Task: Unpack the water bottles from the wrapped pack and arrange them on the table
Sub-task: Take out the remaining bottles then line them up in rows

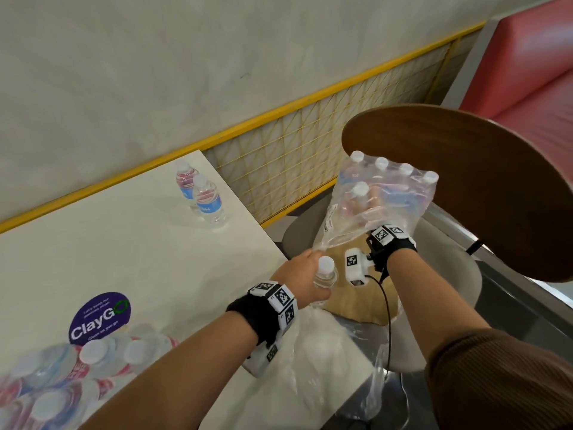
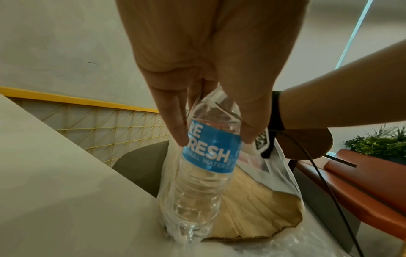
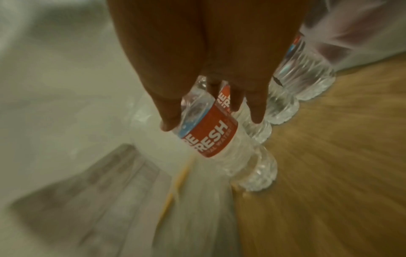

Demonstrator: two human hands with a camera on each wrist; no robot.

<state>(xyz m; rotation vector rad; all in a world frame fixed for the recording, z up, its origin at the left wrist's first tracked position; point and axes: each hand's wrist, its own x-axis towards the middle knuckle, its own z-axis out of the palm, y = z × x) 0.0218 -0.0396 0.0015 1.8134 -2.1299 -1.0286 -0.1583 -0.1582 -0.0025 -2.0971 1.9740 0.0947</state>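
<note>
- The left hand (image 1: 305, 274) grasps a blue-label bottle (image 2: 204, 156) by its shoulder, base low in the torn wrap (image 2: 279, 175) at the table (image 1: 108, 243) edge — lift it straight up so the film does not snag.
- The right hand (image 3: 211, 83) reaches into the wrapped pack (image 1: 381, 197), fingers curled on a red-label bottle (image 3: 222, 139); it should steady the pack.
- Set the freed bottle upright beside the two standing bottles (image 1: 204, 197) — not on the loose plastic.

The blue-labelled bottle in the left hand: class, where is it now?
In the head view, the blue-labelled bottle is gripped in the left hand at the white table's right edge, just below the lifted wrapped pack.
</note>
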